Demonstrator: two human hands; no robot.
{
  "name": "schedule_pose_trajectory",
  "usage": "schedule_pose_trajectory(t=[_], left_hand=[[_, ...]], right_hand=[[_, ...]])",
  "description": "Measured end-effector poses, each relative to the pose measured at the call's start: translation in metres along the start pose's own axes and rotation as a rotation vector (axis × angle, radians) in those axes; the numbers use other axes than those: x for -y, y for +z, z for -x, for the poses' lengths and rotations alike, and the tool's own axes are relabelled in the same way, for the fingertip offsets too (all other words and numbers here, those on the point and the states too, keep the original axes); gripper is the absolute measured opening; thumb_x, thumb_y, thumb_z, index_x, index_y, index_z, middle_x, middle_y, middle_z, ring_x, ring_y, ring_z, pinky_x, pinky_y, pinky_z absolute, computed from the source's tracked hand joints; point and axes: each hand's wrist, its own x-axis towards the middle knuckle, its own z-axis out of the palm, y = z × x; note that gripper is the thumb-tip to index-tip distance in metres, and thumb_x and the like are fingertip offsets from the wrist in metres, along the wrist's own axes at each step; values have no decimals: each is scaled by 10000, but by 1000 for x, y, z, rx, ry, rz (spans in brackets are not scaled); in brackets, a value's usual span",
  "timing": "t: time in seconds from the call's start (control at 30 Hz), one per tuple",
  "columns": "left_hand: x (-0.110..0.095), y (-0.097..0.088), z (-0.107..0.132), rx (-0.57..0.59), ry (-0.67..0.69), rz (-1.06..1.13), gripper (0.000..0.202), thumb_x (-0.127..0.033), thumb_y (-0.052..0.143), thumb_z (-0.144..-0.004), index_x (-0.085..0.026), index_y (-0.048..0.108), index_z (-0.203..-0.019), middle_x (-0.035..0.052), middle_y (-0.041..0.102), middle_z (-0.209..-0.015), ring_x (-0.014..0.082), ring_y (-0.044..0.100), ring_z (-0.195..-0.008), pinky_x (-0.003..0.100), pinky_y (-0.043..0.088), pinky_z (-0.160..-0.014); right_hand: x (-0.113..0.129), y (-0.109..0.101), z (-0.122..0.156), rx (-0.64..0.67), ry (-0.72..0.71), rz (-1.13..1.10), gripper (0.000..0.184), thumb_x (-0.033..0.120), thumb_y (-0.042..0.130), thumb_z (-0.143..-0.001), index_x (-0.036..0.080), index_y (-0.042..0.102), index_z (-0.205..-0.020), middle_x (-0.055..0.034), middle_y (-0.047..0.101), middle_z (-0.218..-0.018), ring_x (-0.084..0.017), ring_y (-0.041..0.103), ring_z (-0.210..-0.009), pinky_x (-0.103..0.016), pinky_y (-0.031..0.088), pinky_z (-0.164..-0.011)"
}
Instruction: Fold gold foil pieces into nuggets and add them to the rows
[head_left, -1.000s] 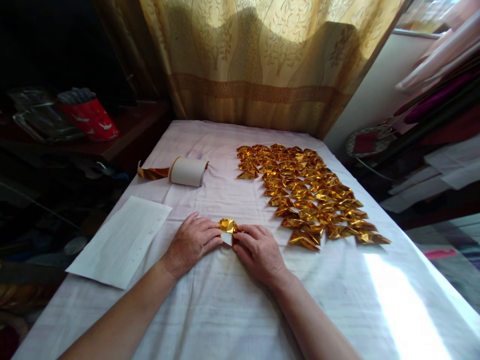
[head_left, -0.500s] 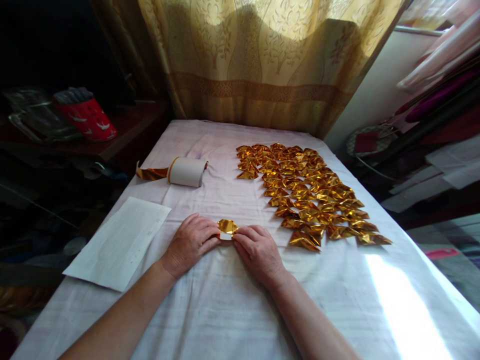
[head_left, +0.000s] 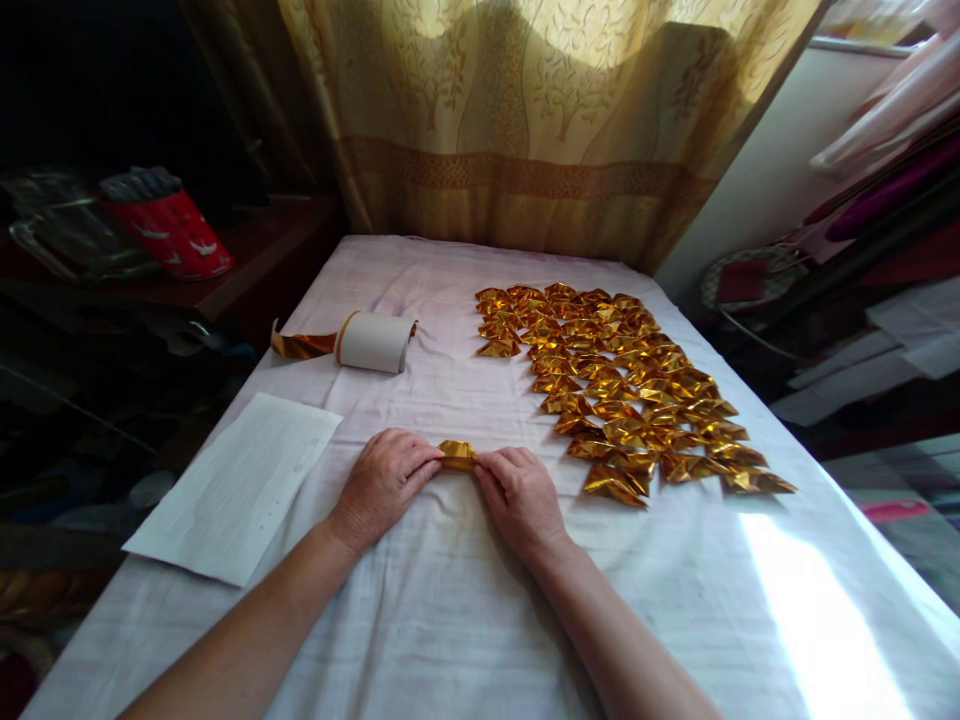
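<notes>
A small piece of gold foil paper, partly folded, lies between my hands low over the cloth. My left hand pinches its left end between thumb and fingertips. At the other end, my right hand grips it the same way. To the right are rows of folded gold foil paper pieces with pointed ends. Behind my left hand rests a curved white stack of paper with a gold foil strip sticking out on its left.
A white printed sheet lies at the left of the cloth-covered table. Beyond the left edge, a dark cabinet holds a red cup of pens and a glass pitcher. A patterned curtain hangs at the back.
The white strip on the near edge of the foil paper has turned under, and gold now faces up there. Both hands keep their hold. The view has shifted slightly.
</notes>
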Motion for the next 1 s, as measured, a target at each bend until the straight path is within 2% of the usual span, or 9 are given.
schedule_pose_trajectory(t=[0.33, 0.57, 0.73, 0.9, 1.0], left_hand=[[2, 8, 0, -30, -88, -48, 176, -236, 583, -929, -207, 663, -1083, 40, 725, -989, 200, 633, -928, 363, 497, -855], [2, 8, 0, -47, -90, -38, 216, -199, 559, -933, -217, 660, -1123, 39, 715, -995, 197, 616, -925, 358, 495, -852], [2, 7, 2, 20, -74, -31, 305, -153, 562, -918, -252, 658, -1191, 40, 688, -1017, 198, 581, -949, 358, 488, -857], [-2, 6, 1, 60, -72, -74, 346, -110, 578, -887, -280, 695, -1164, 49, 657, -1007, 206, 560, -950, 370, 486, -855], [-4, 5, 0, 69, -72, -80, 384, -88, 576, -874, -287, 686, -1184, 49, 657, -1020, 210, 563, -961, 385, 488, -863]], right_hand=[[10, 2, -8, 40, 150, 142, 114, 232, 514, -930, 193, 613, -890, -42, 672, -807, -205, 591, -781, -295, 378, -722], [10, 5, -8, 27, 184, 206, 139, 254, 486, -944, 202, 587, -863, -31, 641, -770, -192, 570, -750, -283, 347, -696], [14, 4, -13, 63, 221, 267, 139, 236, 500, -949, 206, 597, -854, -30, 640, -794, -182, 568, -744, -281, 337, -678], [15, 4, -17, 77, 236, 297, 156, 214, 505, -953, 208, 625, -852, -39, 653, -836, -175, 571, -742, -273, 347, -672], [15, 4, -15, 38, 188, 272, 196, 205, 465, -970, 203, 658, -942, -64, 681, -927, -185, 593, -817, -274, 389, -733]])
